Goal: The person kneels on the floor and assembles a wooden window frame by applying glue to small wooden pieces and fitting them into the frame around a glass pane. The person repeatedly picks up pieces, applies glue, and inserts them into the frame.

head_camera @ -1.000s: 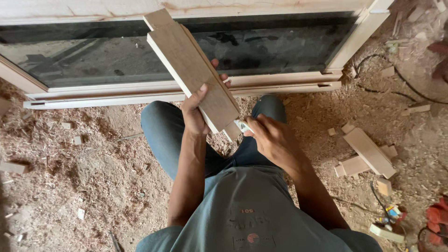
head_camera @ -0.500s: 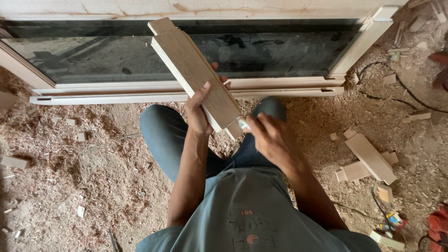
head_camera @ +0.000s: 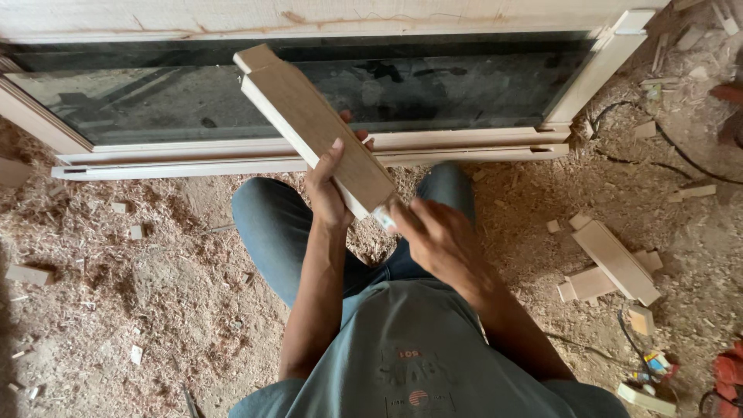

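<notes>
My left hand (head_camera: 331, 184) grips a long pale wooden piece (head_camera: 309, 124) around its lower half, holding it tilted so its notched end points up and left. My right hand (head_camera: 437, 236) is closed at the piece's near end, where a small white object (head_camera: 385, 219) shows between the fingers and the wood; what it is I cannot tell. Both hands are above my knees, which are in blue jeans (head_camera: 267, 232). Beyond the piece lies a wooden window frame (head_camera: 309, 155) with dark glass (head_camera: 124, 97).
Sawdust and wood chips (head_camera: 139, 286) cover the ground. Cut wooden blocks (head_camera: 611, 263) lie at the right, near a black cable (head_camera: 658, 147). A red tool (head_camera: 727, 379) and small items sit at the bottom right corner. Small offcuts (head_camera: 27, 275) lie at the left.
The wooden piece and both hands stay almost in place over my knees; my right hand has shifted slightly along the near end of the piece.
</notes>
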